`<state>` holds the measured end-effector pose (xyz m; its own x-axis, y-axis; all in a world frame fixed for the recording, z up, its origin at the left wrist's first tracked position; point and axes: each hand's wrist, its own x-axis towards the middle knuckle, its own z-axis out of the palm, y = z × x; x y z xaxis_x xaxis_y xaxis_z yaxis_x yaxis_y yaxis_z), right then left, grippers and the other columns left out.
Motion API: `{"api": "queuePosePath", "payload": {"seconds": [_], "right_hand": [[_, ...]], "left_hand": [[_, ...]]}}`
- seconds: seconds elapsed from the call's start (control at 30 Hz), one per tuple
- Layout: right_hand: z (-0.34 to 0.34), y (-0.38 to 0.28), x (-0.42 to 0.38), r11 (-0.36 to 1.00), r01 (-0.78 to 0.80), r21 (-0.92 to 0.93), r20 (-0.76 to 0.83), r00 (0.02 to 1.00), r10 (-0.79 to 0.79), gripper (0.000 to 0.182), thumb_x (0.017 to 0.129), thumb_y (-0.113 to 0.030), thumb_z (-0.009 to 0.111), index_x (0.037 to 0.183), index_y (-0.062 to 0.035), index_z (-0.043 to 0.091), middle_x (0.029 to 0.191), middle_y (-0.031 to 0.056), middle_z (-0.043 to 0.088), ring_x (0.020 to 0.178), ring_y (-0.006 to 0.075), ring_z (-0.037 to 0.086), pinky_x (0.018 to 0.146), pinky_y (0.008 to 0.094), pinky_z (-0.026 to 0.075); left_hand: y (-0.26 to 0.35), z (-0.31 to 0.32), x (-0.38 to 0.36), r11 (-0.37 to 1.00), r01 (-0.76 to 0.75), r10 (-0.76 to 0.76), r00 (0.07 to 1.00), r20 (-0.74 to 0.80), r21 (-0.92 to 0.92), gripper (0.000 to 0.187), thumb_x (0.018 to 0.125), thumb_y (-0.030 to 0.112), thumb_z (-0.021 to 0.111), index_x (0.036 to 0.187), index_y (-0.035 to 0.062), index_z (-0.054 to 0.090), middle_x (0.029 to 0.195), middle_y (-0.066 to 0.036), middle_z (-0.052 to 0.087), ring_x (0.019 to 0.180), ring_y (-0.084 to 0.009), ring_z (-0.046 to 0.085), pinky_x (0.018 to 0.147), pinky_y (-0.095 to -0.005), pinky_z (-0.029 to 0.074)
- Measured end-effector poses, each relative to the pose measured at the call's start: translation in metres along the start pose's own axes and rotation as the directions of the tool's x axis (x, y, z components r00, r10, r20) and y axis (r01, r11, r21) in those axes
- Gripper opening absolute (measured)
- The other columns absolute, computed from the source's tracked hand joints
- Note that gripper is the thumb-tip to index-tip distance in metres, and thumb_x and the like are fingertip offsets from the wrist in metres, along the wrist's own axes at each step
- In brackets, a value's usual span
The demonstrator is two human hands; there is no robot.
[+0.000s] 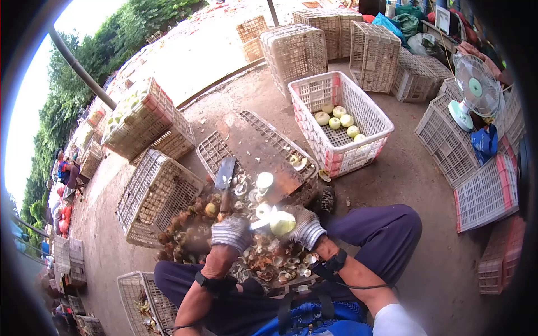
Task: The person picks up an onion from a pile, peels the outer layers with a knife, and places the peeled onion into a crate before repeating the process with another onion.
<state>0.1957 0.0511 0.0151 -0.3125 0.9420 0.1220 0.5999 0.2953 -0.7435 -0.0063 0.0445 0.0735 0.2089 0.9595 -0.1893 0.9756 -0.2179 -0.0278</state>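
Observation:
My right hand point(306, 226), in a striped work glove, is closed around a round pale-green peeled vegetable point(282, 223). My left hand point(231, 232), gloved the same way, is closed at the vegetable's left side. From it a bright, blade-like strip, apparently a knife point(260, 223), reaches to the vegetable. Just beyond my left hand, a cleaver point(226, 172) lies with its handle pointing toward me. Under both hands spread cut peels and scraps point(274, 257). A heap of brown, rough pieces point(185, 227) lies to the left.
A white-and-red crate point(342, 148) at front right holds several peeled vegetables point(336, 122). On the left, a crate point(154, 199) lies tipped beside the heap. Stacked crates point(140, 120) stand behind it. A fan point(473, 87) sits on crates at right. Another person point(70, 171) is far left.

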Motion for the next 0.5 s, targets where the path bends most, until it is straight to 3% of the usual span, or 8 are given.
{"api": "queuePosePath", "payload": {"seconds": [0.07,0.13,0.17,0.23,0.33,0.43,0.5], "right_hand": [[0.001,0.001,-0.001,1.000,0.000,0.024,-0.034,0.999,0.001,0.040,0.075,-0.047,0.066,0.096,-0.0127,0.065,0.090,0.0095,0.066,0.081,0.0270,0.064,0.075,0.0376,0.052],[-0.002,-0.003,-0.002,0.996,-0.021,0.085,-0.068,0.997,0.027,0.046,0.073,-0.053,0.067,0.097,-0.0134,0.065,0.090,0.0093,0.066,0.081,0.0269,0.063,0.075,0.0381,0.052],[-0.007,-0.008,-0.001,0.999,-0.028,0.043,-0.003,1.000,0.028,0.050,0.071,-0.055,0.069,0.098,-0.0131,0.065,0.091,0.0096,0.066,0.082,0.0269,0.063,0.075,0.0378,0.052],[-0.025,-0.024,0.003,0.999,-0.034,-0.043,0.122,0.992,0.039,0.057,0.066,-0.057,0.073,0.100,-0.0125,0.064,0.093,0.0102,0.066,0.084,0.0270,0.064,0.077,0.0374,0.052],[-0.030,-0.032,0.002,0.997,-0.064,-0.043,0.135,0.988,0.069,0.059,0.064,-0.056,0.076,0.099,-0.0103,0.064,0.094,0.0118,0.066,0.085,0.0281,0.063,0.077,0.0380,0.052],[0.000,-0.008,-0.004,0.998,-0.038,0.055,-0.103,0.994,0.044,0.053,0.065,-0.049,0.077,0.097,-0.0085,0.064,0.091,0.0131,0.066,0.084,0.0299,0.064,0.077,0.0392,0.051],[0.005,-0.002,-0.004,0.999,-0.016,0.044,-0.094,0.995,0.020,0.049,0.068,-0.046,0.075,0.097,-0.0084,0.063,0.091,0.0138,0.066,0.084,0.0313,0.064,0.077,0.0402,0.052]], "left_hand": [[-0.001,0.005,-0.002,1.000,0.001,-0.001,0.997,0.079,-0.009,0.015,0.072,0.014,0.057,0.074,0.0029,0.067,0.073,-0.018,0.066,0.071,-0.0342,0.066,0.065,-0.0452,0.051],[-0.002,0.023,-0.006,0.993,-0.117,0.116,0.991,0.059,0.011,0.015,0.072,0.014,0.057,0.074,0.0032,0.067,0.073,-0.018,0.066,0.072,-0.0344,0.066,0.067,-0.0451,0.051],[-0.002,0.029,-0.008,0.984,-0.175,0.174,0.984,0.050,0.022,0.015,0.071,0.013,0.056,0.074,0.0033,0.068,0.073,-0.018,0.066,0.072,-0.0346,0.066,0.068,-0.0450,0.051],[-0.002,0.035,-0.007,0.987,-0.159,0.153,0.979,0.136,0.035,0.017,0.073,0.015,0.058,0.083,0.0056,0.069,0.078,-0.018,0.067,0.075,-0.0348,0.066,0.069,-0.0442,0.051],[-0.008,0.048,0.003,0.985,-0.171,0.161,0.961,0.224,0.023,0.022,0.079,0.018,0.061,0.096,0.0084,0.069,0.084,-0.018,0.067,0.077,-0.0346,0.066,0.066,-0.0434,0.053],[-0.013,0.053,0.010,0.993,-0.121,0.116,0.940,0.319,-0.004,0.022,0.080,0.019,0.061,0.098,0.0083,0.069,0.086,-0.018,0.068,0.077,-0.0343,0.066,0.066,-0.0427,0.053],[-0.015,0.055,0.016,0.998,-0.051,0.058,0.922,0.382,-0.027,0.023,0.082,0.020,0.060,0.098,0.0078,0.069,0.086,-0.018,0.067,0.077,-0.0346,0.066,0.066,-0.0428,0.053]]}}
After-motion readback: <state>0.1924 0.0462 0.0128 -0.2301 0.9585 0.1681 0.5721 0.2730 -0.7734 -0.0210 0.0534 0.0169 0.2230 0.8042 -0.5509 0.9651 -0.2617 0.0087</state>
